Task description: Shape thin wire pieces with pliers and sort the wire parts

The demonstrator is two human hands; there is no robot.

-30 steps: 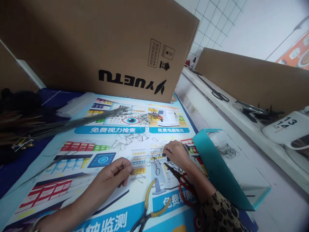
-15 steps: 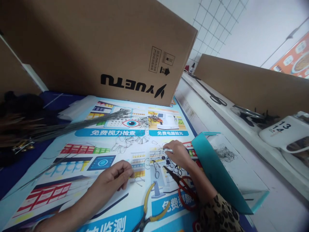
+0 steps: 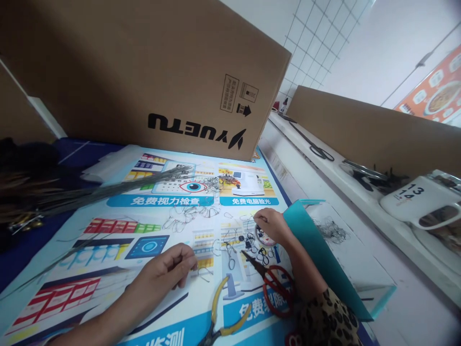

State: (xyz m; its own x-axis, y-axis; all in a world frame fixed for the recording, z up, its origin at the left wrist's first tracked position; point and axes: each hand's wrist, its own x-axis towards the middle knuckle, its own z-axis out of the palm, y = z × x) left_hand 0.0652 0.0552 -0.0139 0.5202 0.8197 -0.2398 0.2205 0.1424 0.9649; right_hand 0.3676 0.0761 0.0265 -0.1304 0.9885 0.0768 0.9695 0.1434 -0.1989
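My left hand [image 3: 175, 265] rests above the printed table cover with its fingers curled in and thumb against them; whether anything small is in them is hidden. Just beyond its fingertips lies a thin bent wire [image 3: 205, 275]. My right hand [image 3: 274, 226] is closed in a pinch over a small round item [image 3: 265, 236] with a cartoon print. What the pinch holds, if anything, is too small to name. Near its fingertips lie fine wire pieces and a cluster of small black loops [image 3: 257, 252]. Red-handled scissors [image 3: 277, 286] and yellow-handled pliers [image 3: 218, 319] lie closer to me.
A teal-edged open box [image 3: 317, 254] on the right holds tangled wire. Bundled long dark wires [image 3: 118, 187] extend from the left; wire loops [image 3: 183, 216] lie mid-table. A large cardboard box [image 3: 194, 72] stands behind. A white mug [image 3: 419, 202] sits on the right ledge.
My right hand has shifted slightly to the right, and the round printed item under it now shows. My left hand keeps its curled pose. The view has shifted a little.
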